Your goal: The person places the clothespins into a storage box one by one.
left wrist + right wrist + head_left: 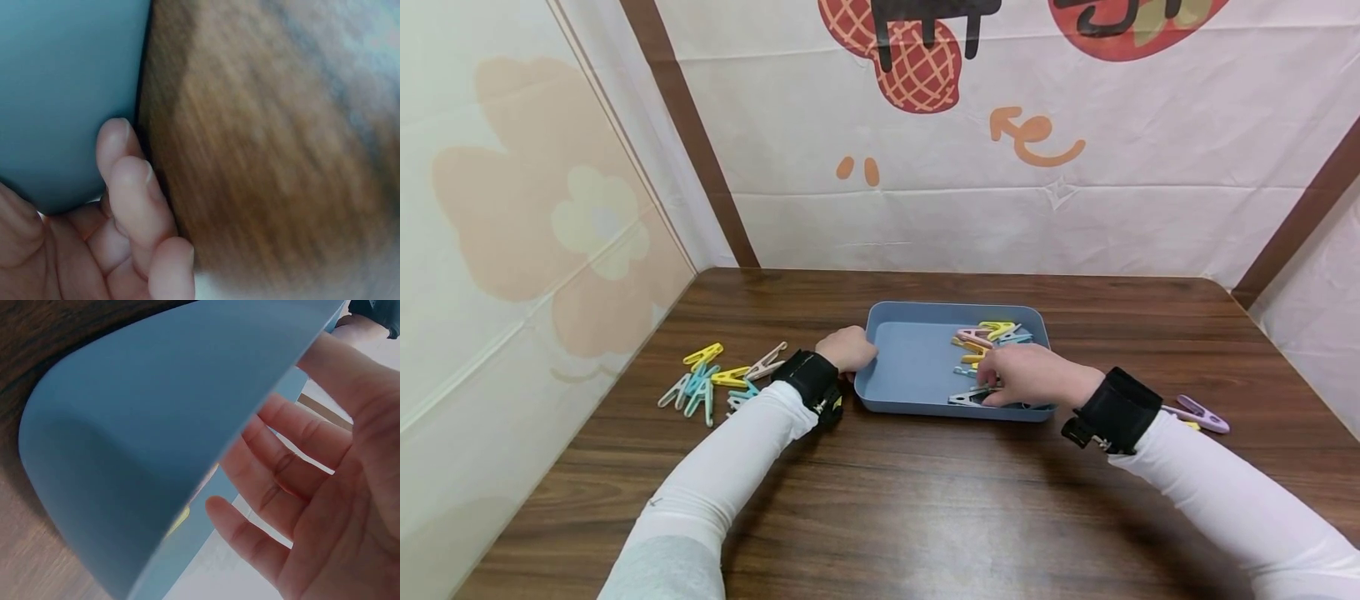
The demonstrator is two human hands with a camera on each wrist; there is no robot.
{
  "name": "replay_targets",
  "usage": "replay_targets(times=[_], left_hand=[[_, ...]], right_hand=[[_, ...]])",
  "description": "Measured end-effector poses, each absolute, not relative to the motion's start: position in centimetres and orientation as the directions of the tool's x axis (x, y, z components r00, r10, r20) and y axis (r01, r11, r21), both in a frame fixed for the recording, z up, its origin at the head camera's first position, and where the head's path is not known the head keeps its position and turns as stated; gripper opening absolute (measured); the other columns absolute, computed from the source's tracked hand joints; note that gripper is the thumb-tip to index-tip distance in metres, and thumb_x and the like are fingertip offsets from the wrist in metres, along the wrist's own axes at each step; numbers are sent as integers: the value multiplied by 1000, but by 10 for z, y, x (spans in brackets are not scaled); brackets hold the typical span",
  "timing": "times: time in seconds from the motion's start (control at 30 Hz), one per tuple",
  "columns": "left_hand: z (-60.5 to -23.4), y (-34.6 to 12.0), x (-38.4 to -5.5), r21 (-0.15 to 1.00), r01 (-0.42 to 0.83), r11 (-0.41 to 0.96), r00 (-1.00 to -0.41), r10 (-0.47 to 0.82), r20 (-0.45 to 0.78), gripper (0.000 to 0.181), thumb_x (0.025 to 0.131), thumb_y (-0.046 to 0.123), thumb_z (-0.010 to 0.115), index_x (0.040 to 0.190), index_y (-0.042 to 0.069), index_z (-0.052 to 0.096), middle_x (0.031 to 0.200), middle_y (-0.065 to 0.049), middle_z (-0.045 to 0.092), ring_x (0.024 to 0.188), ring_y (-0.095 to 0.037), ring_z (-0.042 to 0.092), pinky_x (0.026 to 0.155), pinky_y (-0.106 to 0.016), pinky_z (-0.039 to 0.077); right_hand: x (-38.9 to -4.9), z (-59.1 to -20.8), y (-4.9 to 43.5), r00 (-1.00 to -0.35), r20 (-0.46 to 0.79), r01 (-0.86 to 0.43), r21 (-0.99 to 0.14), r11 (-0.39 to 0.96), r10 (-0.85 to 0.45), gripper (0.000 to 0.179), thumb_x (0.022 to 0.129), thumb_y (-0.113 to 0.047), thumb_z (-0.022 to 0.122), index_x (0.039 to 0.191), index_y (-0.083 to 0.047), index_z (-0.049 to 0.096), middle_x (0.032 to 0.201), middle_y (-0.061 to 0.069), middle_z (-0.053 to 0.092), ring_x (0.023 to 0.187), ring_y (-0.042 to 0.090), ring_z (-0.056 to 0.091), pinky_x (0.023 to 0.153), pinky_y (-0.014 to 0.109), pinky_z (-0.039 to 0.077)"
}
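Note:
A blue-grey tray (902,350) stands on the table, with several plastic clothespins in its right half: yellow (997,327), pink and pale blue ones among them. My left hand (847,348) grips the tray's left side; in the left wrist view its fingers (139,203) curl against the outer wall. My right hand (1026,375) reaches over the tray's near right corner, its fingertips down at a grey clothespin (964,399). In the right wrist view the tray wall hides those fingertips, so I cannot tell whether they pinch it.
Left of the tray lies a loose pile of yellow, teal and greyish clothespins (702,385). A purple clothespin (1204,414) lies on the right, partly behind my wrist strap, with a bit of yellow beside it. A printed cloth (970,217) hangs behind the wooden table (917,492).

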State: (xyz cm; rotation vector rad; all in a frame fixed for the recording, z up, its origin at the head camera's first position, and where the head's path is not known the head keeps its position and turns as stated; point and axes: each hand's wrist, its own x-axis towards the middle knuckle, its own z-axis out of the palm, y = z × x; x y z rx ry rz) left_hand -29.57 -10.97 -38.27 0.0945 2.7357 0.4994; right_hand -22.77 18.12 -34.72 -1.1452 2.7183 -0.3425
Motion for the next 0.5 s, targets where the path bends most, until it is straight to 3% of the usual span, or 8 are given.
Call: replay_targets(times=[0.27, 0.5], left_hand=[[-380, -109, -294, 351, -1, 936, -932, 126, -341, 29, 96, 21, 45, 81, 4, 63, 64, -10, 64, 51, -22, 59, 47, -32, 45], [-377, -108, -293, 351, -1, 936, -930, 128, -344, 27, 95, 20, 45, 82, 4, 63, 64, -10, 63, 50, -21, 59, 46, -32, 45]], right_hand=[[-225, -335, 197, -738, -31, -637, -297, 711, -674, 26, 82, -29, 79, 99, -12, 71, 87, -4, 64, 72, 9, 53, 63, 28, 46], [-218, -316, 237, -816, 23, -551, -329, 767, -577, 24, 86, -23, 75, 103, -7, 70, 91, -1, 67, 78, 11, 59, 69, 35, 49]])
